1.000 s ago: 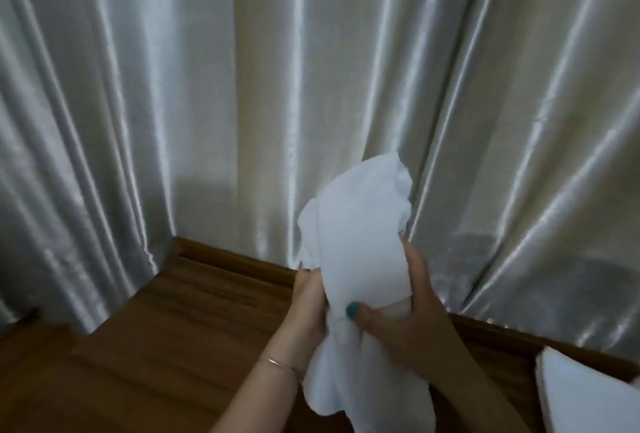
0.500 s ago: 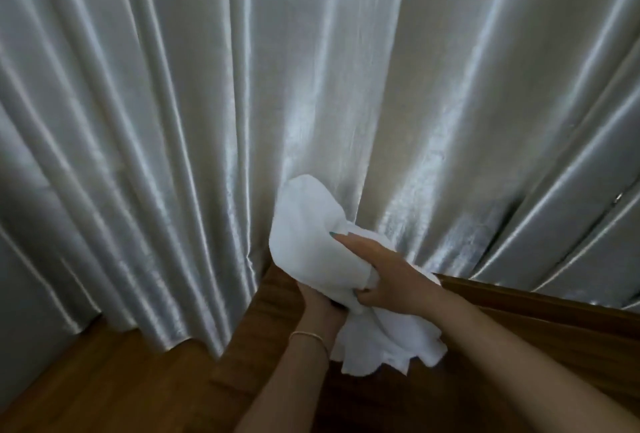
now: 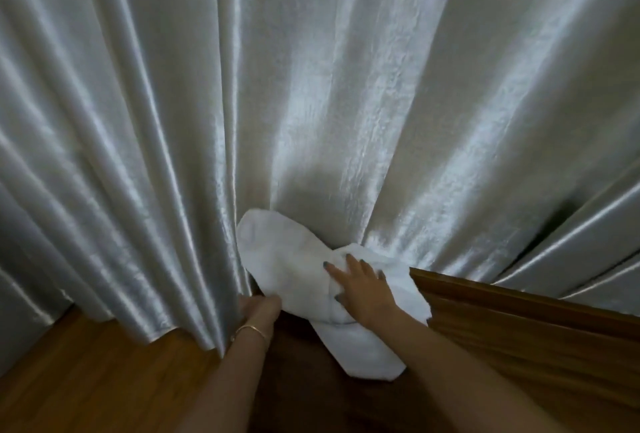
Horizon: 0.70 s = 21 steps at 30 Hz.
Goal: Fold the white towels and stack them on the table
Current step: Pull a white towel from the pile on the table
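A white towel (image 3: 294,259) is bunched up in the air in front of the curtain, just past the left end of the wooden table (image 3: 519,335). One end of it hangs down to the lower right. My left hand (image 3: 260,308) reaches under the towel's lower left edge and holds it there; its fingers are hidden by the cloth. My right hand (image 3: 362,289) lies on top of the towel's middle, fingers straight and spread, pressing the cloth.
A shiny silver-grey curtain (image 3: 346,103) fills the view behind the towel and falls to the wooden floor (image 3: 86,384) at the lower left. The table's raised back edge (image 3: 485,289) runs close along the curtain on the right.
The view has swung left, and the folded stack at the right is out of sight. My right hand has let go its grip and now lies flat on the towel. The towel has sunk lower.
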Motion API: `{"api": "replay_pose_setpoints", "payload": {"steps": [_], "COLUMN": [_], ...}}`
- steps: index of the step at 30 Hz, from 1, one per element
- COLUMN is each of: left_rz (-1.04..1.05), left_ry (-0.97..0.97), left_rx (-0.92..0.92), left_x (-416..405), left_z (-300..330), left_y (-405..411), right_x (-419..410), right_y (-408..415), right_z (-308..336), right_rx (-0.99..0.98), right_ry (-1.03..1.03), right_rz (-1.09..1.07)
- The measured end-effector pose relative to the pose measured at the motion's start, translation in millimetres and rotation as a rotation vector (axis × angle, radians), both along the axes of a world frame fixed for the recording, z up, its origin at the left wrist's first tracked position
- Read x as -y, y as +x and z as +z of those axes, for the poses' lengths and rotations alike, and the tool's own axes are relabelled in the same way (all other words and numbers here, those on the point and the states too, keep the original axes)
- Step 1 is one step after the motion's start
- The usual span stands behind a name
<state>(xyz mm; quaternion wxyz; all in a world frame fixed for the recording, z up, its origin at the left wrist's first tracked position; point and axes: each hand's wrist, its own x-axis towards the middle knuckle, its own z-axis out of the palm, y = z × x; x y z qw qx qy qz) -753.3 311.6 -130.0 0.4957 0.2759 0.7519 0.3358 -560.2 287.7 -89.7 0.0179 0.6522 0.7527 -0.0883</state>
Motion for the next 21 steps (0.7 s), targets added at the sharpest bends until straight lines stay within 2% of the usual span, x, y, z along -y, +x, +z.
{"api": "replay_pose_setpoints", "payload": {"steps": [1, 3, 5, 6, 8, 10, 13, 18, 21], "left_rz": [0.071, 0.038, -0.105, -0.227, -0.573, -0.771, -0.822, -0.835, -0.8], "left_ry": [0.163, 0.41, 0.472, 0.445, 0.324, 0.183, 0.163, 0.188, 0.211], "left_rx": [-0.002, 0.03, 0.057, -0.002, -0.28, -0.545, -0.715, -0.864, -0.804], "left_x": [-5, -15, -29, -36, -45, -51, -56, -57, -57], "left_z": [-4, 8, 19, 18, 5, -16, -33, -46, -46], "left_y": [-5, -3, 12, 21, 36, 44, 47, 49, 47], "right_x": [-3, -7, -9, -11, -14, -16, -20, -31, -31], "right_y": [1, 3, 5, 6, 8, 7, 4, 4, 5], "right_z": [-11, -25, -32, -34, -38, -43, -53, -61, -62], "right_rx": [-0.036, -0.096, -0.136, -0.148, -0.164, -0.171, -0.156, -0.122, -0.12], "right_ry": [-0.045, -0.111, -0.122, -0.12, -0.121, -0.122, -0.112, -0.112, -0.116], "right_rz": [-0.007, -0.01, -0.028, -0.034, -0.052, -0.077, -0.096, -0.097, -0.093]}}
